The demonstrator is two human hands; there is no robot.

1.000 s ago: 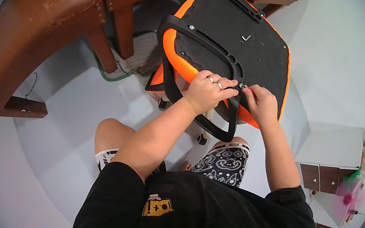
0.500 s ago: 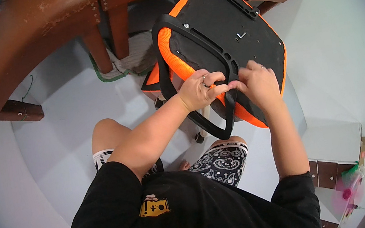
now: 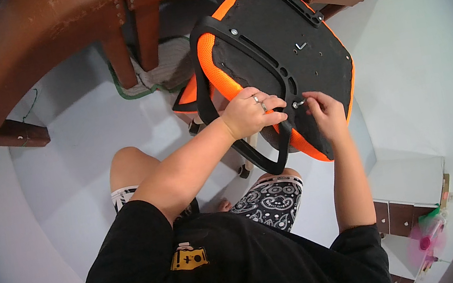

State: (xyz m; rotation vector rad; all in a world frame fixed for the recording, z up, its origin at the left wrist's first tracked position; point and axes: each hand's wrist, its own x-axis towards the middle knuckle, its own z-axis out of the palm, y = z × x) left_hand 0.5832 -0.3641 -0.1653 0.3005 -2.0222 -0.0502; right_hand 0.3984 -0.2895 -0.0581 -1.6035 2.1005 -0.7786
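Note:
An upturned chair seat (image 3: pixel 309 66) with a black underside and orange mesh edge leans in front of me. A black looped armrest (image 3: pixel 250 49) lies along its near left side, one silver screw showing near its far end. My left hand (image 3: pixel 254 111) is closed over the armrest's near end, fingers curled on its edge. My right hand (image 3: pixel 326 114) pinches a small silver bolt (image 3: pixel 298 104) between thumb and forefinger, beside the armrest's mounting plate. Whether the bolt sits in a hole, I cannot tell. A small L-shaped hex key (image 3: pixel 301 45) rests on the underside.
A second black armrest (image 3: pixel 293 0) is attached along the seat's far edge. Behind stands brown leather furniture (image 3: pixel 56 38) with thick legs. A grey mat (image 3: pixel 167 68) and an orange-and-black piece (image 3: pixel 188 97) are on the floor. At right are a pink fan (image 3: pixel 425 243) and drawers (image 3: pixel 401 217).
My right hand has drawn back slightly and lower, so the silver bolt now shows at its fingertips. My left hand stays on the armrest, its fingers curled further over.

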